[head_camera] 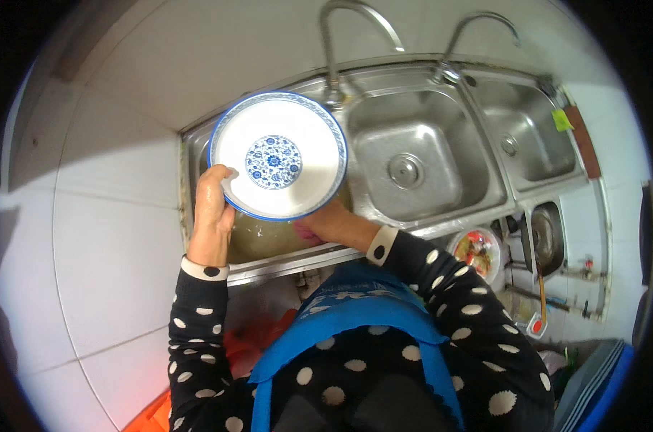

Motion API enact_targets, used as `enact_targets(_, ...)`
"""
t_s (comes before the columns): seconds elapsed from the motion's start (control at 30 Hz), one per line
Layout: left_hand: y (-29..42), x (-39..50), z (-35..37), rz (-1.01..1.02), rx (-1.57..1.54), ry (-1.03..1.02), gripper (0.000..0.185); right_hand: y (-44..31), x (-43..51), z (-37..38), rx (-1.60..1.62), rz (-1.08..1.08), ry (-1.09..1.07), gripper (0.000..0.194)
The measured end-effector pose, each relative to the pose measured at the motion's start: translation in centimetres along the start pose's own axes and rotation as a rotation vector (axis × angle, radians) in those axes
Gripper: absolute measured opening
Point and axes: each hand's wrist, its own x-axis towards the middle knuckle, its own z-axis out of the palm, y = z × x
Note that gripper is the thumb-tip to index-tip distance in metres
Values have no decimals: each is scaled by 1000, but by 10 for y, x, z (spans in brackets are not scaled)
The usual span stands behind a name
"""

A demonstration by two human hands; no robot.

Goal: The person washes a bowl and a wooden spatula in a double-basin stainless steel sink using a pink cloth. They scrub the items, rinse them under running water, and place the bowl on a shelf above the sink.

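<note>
A white plate with a blue rim and a blue floral centre (273,162) is held up over the left basin of a steel sink, its patterned face towards me. My left hand (214,198) grips its lower left edge, thumb on the face. My right hand (329,222) is at the underside near the lower right rim, with a pink cloth (306,233) showing at its fingers; the rest of those fingers is hidden by the plate. Cloudy water (261,244) stands in the basin below.
Two more steel basins, the middle one (450,178) and the right one (542,156), adjoin on the right. Two curved taps (329,48) (456,40) rise behind. Below right are a white tub of scraps (496,254) and a wok-like pan (546,237).
</note>
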Motion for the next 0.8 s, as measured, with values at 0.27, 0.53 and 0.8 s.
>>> enact_targets(0.27, 43, 21, 9, -162, 239, -477, 14, -149, 19, 33, -415, -169, 233, 8)
enact_targets(0.53, -31, 118, 36, -267, 583, -370, 29, -199, 85, 58, -271, -81, 92, 14)
enact_targets(0.8, -71, 152, 25, -87, 902, -362, 35, -201, 90, 66, -255, -169, 311, 11)
